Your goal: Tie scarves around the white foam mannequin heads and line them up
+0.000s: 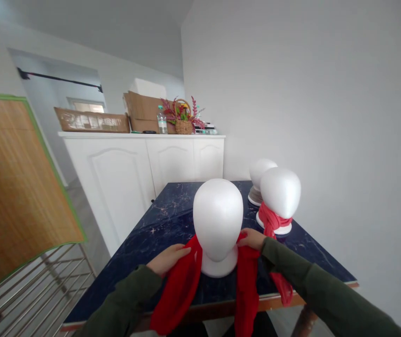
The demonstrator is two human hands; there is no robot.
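Observation:
A white mannequin head (217, 217) stands upright on the dark blue marbled table (172, 206), close to its front edge. A red scarf (182, 285) passes behind the head's neck, and its two ends hang down in front over the table edge. On the left side of the neck, my left hand (168, 260) is closed on the scarf, thumb on top. My right hand (251, 238) pinches the other side, just right of the neck. The stretch of scarf behind the neck is hidden by the head.
A second mannequin head (280, 189) wears a knotted pinkish-red scarf (270, 220) at the right; behind it stands a third head (260, 171) with something grey-brown round its neck. A white cabinet (123, 168) carries cardboard boxes, a bottle (162, 120) and a flower basket (184, 125). Metal rack at left.

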